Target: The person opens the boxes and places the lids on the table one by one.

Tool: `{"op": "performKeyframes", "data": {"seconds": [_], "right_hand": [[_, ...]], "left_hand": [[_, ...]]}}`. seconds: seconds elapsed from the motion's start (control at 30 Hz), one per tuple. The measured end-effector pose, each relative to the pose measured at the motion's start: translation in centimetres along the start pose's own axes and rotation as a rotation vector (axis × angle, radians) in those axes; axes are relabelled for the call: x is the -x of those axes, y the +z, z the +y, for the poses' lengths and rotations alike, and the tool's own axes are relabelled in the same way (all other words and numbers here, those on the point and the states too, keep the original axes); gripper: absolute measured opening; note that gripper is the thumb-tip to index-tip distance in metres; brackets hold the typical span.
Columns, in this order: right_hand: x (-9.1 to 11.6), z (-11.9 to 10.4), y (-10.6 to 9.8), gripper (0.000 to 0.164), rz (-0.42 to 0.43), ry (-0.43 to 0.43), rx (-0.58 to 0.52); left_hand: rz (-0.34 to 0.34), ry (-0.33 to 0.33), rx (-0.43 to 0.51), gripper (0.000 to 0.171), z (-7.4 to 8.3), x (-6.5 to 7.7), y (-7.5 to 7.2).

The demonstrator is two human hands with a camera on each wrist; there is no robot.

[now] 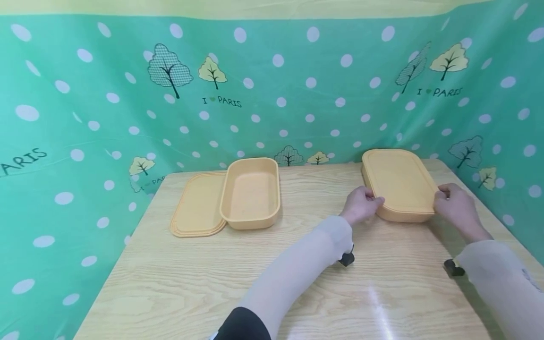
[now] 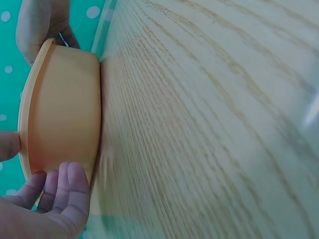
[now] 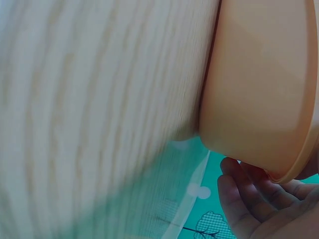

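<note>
A yellow-orange lidded food container (image 1: 399, 182) sits on the table at the back right, its lid on top. My left hand (image 1: 360, 204) grips its near left corner, thumb on the lid's edge and fingers below the rim. At the near right side, my right hand (image 1: 458, 208) holds the rim, fingers curled beneath it. The left wrist view shows the container's side wall (image 2: 65, 109) resting on the wood, with the left fingertips (image 2: 77, 174) close against it. In the right wrist view, the right fingers (image 3: 239, 194) lie under the lid's overhanging rim.
Left of centre stands an open container (image 1: 250, 193) of the same colour. A loose lid (image 1: 199, 205) lies flat beside it, partly covered by it. The wooden table (image 1: 204, 278) is bounded by a green dotted cloth (image 1: 280, 89) behind and at both sides.
</note>
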State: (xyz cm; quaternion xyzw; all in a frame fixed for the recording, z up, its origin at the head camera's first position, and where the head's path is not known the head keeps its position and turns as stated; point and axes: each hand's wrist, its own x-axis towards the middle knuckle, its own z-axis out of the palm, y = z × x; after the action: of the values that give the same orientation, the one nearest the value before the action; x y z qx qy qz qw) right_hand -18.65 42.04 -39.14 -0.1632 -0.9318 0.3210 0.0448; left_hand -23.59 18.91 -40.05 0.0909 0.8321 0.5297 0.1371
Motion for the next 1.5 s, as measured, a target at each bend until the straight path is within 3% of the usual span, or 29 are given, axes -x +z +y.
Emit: {"op": "performKeyframes", "data": {"seconds": [1.5], "right_hand": [[0.2,-2.4,1.7,0.059,-0.038,-0.002,-0.028]], "left_hand": [[0.019,0.032,0.075,0.025,-2.0,0.2,-2.6]]}}
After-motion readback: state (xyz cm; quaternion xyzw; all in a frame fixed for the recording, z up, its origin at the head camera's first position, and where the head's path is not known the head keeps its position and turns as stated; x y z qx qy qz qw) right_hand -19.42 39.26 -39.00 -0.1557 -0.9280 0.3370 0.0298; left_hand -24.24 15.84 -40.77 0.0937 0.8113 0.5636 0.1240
